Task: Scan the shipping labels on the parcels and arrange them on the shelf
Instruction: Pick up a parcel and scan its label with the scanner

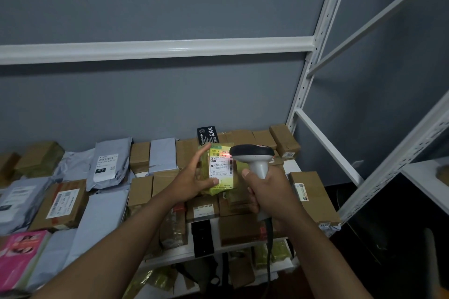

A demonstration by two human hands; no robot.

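Note:
My left hand [194, 177] grips a small yellow-green parcel [224, 184] by its left edge, holding it upright above the shelf. Its white shipping label [221, 169] faces me, with a red scan line across the barcode near the top. My right hand [269, 192] grips the handle of a grey barcode scanner [254, 153], whose dark head sits just right of the label and points at it. The scanner's cable hangs down below my right wrist.
The white shelf [291, 165] is covered with brown cardboard boxes [313, 196] and grey poly mailers [107, 165]; a pink packet [21, 255] lies at the front left. White rack uprights [306, 85] rise on the right. More parcels lie on the level below.

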